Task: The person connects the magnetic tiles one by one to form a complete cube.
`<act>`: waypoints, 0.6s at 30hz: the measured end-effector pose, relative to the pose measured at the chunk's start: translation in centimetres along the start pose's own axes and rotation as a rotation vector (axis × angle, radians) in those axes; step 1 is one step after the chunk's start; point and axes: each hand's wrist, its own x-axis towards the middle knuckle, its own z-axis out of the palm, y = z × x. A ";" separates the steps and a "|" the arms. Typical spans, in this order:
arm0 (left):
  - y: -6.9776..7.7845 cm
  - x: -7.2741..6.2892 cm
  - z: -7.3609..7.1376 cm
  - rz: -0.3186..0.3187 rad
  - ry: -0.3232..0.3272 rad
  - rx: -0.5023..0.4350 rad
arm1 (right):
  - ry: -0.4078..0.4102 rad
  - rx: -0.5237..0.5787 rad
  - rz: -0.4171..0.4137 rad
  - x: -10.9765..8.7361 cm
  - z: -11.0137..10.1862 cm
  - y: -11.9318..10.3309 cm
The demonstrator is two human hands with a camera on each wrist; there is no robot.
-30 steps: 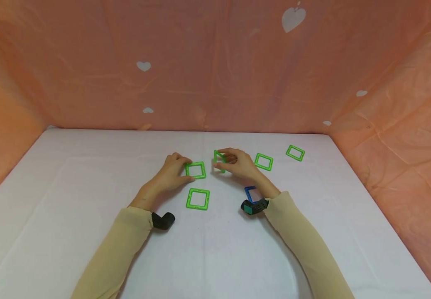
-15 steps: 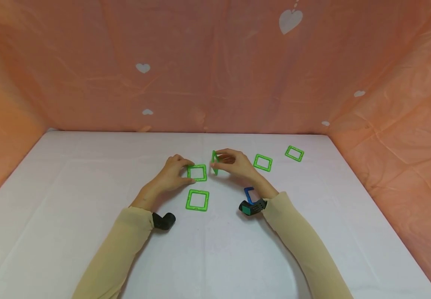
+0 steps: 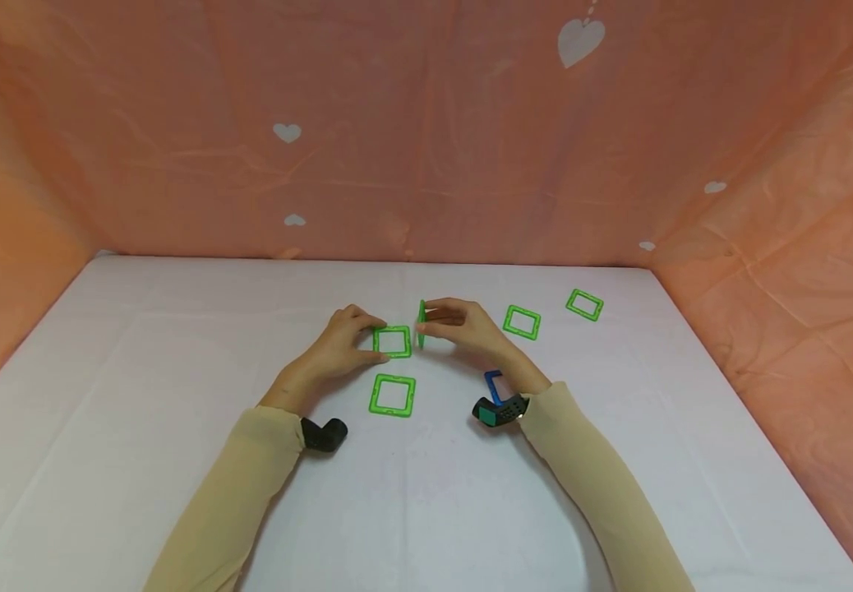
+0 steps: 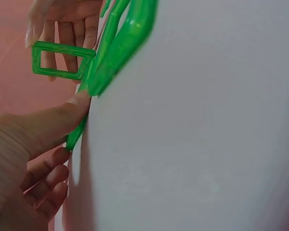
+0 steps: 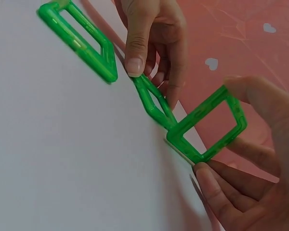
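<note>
My left hand [image 3: 334, 345] pinches a green square magnetic tile [image 3: 408, 341] with an open centre, thumb on the near edge and a finger on the far edge. That tile lies flat on the white table. My right hand [image 3: 463, 321] holds a second green square magnetic tile [image 3: 421, 325] upright, edge-on in the head view, just right of the flat one. In the right wrist view, the upright tile [image 5: 200, 111] has its lower corner close to the flat tile [image 5: 151, 110]; whether they touch I cannot tell. A third green tile [image 3: 391, 412] lies nearer on the table.
Two more green square tiles lie to the right, one close to the right hand [image 3: 524, 310] and one farther back [image 3: 587, 293]. A blue tile [image 3: 493, 388] is partly hidden by the right wrist and its black camera [image 3: 499, 411]. Orange cloth [image 3: 412, 164] hangs behind the table.
The right hand has moved slightly left and turned its tile from angled to edge-on, narrowing the gap. The left hand's tile has shifted slightly right and nearer.
</note>
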 end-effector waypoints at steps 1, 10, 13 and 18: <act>0.0 0.0 0.0 0.003 0.004 -0.001 | -0.002 0.003 0.001 0.0 0.0 0.0; -0.3 0.1 0.2 -0.001 0.017 -0.014 | -0.014 0.030 0.018 0.1 0.1 0.1; -0.4 0.1 0.2 -0.001 0.024 -0.015 | -0.026 0.044 0.021 0.1 0.1 0.1; -0.6 0.2 0.3 -0.001 0.025 -0.016 | -0.042 0.077 0.033 0.2 0.2 0.3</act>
